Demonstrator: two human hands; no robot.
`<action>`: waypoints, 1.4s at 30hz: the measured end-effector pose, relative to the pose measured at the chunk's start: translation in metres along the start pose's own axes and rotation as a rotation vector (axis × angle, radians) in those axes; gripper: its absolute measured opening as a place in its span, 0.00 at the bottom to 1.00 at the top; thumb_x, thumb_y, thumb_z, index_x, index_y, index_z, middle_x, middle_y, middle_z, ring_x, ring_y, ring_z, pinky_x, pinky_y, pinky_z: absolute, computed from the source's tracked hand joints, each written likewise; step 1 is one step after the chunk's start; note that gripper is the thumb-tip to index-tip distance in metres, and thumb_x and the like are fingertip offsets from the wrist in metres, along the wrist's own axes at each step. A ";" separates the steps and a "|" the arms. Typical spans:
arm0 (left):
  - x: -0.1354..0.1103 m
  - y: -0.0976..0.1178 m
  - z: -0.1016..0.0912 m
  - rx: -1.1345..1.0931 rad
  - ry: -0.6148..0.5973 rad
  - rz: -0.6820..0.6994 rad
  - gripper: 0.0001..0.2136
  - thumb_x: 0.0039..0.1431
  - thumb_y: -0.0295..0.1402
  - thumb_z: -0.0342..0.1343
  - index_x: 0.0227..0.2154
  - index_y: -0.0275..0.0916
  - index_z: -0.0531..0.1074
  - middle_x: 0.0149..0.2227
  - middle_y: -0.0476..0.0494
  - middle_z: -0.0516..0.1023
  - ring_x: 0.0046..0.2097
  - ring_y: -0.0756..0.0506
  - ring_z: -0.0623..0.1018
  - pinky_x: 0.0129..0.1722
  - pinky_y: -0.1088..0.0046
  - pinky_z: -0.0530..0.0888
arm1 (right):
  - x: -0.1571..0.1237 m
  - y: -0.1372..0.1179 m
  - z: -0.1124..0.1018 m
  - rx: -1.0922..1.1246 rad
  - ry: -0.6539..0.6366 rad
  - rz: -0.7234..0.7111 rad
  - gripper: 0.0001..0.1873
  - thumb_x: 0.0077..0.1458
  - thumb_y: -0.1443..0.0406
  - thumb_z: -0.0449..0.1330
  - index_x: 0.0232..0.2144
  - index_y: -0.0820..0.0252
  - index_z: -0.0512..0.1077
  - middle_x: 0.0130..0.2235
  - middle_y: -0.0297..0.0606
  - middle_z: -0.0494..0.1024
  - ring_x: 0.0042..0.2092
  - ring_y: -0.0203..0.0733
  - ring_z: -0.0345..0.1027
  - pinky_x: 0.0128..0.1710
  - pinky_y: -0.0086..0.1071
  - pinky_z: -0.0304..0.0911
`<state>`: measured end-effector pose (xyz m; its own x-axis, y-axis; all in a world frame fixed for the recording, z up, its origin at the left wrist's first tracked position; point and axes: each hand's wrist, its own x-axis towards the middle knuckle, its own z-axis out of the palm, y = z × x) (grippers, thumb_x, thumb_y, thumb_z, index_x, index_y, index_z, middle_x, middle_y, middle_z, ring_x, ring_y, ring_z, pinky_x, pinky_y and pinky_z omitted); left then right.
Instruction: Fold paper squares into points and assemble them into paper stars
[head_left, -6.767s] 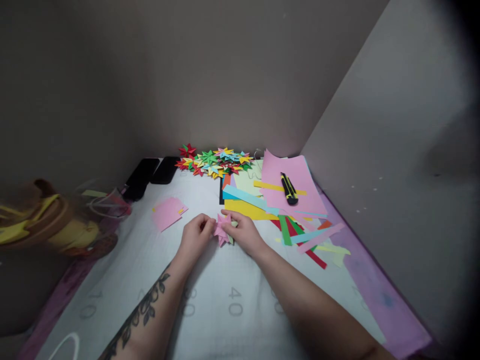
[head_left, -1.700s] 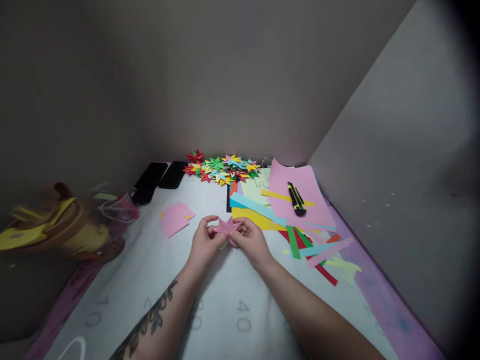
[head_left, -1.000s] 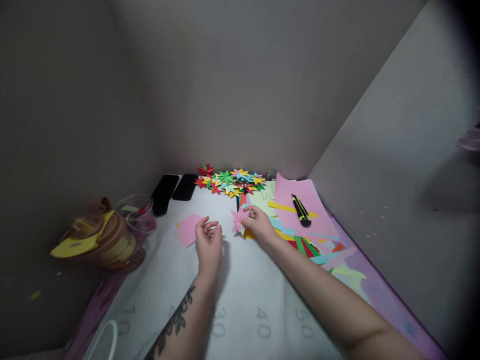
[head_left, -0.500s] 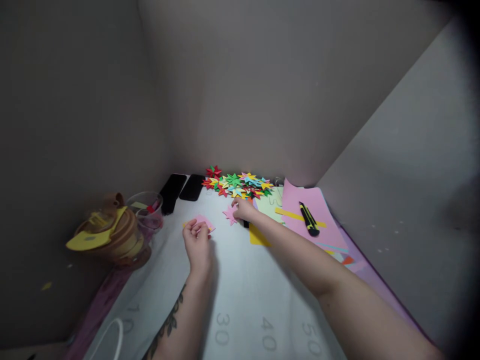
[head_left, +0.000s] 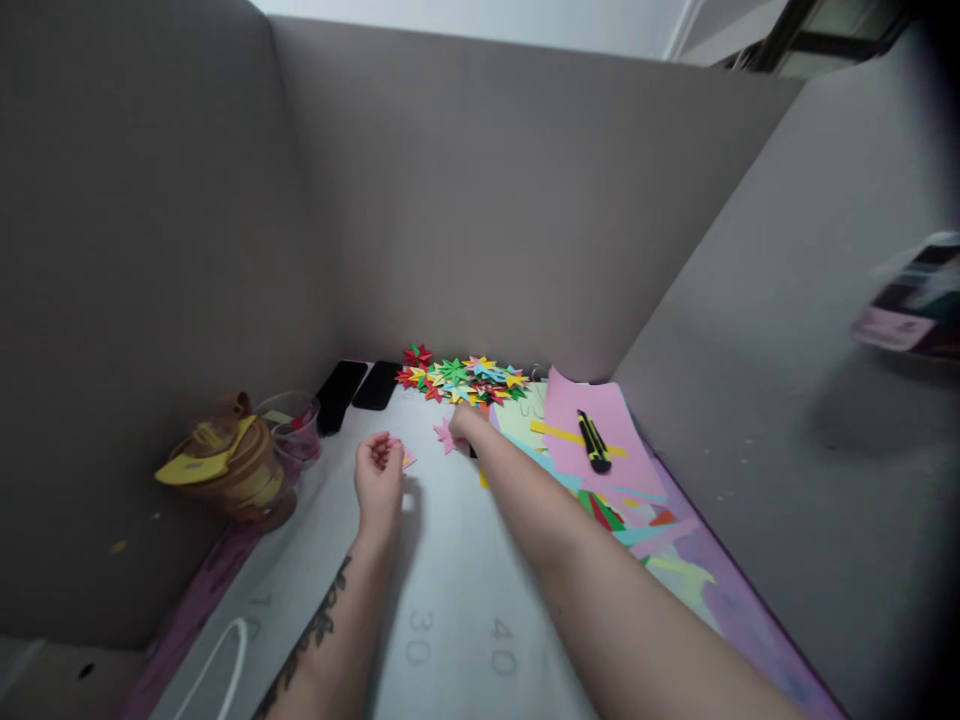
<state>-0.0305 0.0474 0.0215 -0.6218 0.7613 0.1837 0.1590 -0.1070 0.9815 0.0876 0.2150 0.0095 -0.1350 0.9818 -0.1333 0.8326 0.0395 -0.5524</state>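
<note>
My left hand [head_left: 378,465] hovers over the white mat with its fingers curled together on a small pink and yellow folded paper piece [head_left: 408,456]. My right hand [head_left: 468,424] reaches farther out, its fingers bent down and mostly hidden behind the hand. A pink paper star [head_left: 443,436] lies right against that hand's left side; whether the fingers grip it is not visible. Just beyond is a heap of folded paper stars [head_left: 457,376] in red, green, yellow, blue and pink.
A black-and-yellow utility knife [head_left: 594,442] lies on a pink paper sheet [head_left: 574,400] at right, beside a yellow strip [head_left: 551,430] and paper scraps [head_left: 600,510]. Two black phones [head_left: 377,386], a clear plastic cup [head_left: 296,425] and a brown lidded container [head_left: 251,465] stand left. Grey panels enclose the table.
The view has tilted up and shifted, showing the panel's top edge. My right hand's fingers have turned down out of sight beside the pink star. My left hand keeps its paper piece.
</note>
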 end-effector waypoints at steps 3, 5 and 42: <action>0.005 0.002 -0.021 0.160 -0.076 0.084 0.12 0.51 0.37 0.53 0.38 0.38 0.69 0.37 0.40 0.75 0.36 0.44 0.76 0.31 0.71 0.72 | -0.016 -0.003 -0.008 0.010 0.015 0.080 0.17 0.59 0.61 0.56 0.49 0.62 0.66 0.49 0.43 0.69 0.46 0.44 0.68 0.44 0.42 0.67; 0.009 0.002 -0.036 0.297 -0.121 0.144 0.08 0.48 0.34 0.55 0.32 0.38 0.72 0.34 0.40 0.76 0.37 0.42 0.75 0.38 0.67 0.72 | -0.022 0.003 -0.021 0.053 0.027 0.085 0.17 0.59 0.61 0.56 0.49 0.62 0.65 0.49 0.43 0.69 0.46 0.44 0.68 0.44 0.43 0.67; -0.003 0.025 -0.022 0.455 -0.201 0.212 0.12 0.54 0.40 0.51 0.32 0.37 0.73 0.35 0.43 0.76 0.38 0.45 0.74 0.36 0.72 0.69 | -0.209 0.089 0.008 0.716 -0.064 -0.458 0.15 0.48 0.72 0.57 0.41 0.56 0.66 0.39 0.37 0.71 0.37 0.38 0.66 0.37 0.32 0.64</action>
<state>-0.0414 0.0288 0.0466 -0.3879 0.8654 0.3173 0.6088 -0.0178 0.7931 0.1856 0.0117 -0.0189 -0.4243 0.8841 0.1959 0.1511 0.2824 -0.9473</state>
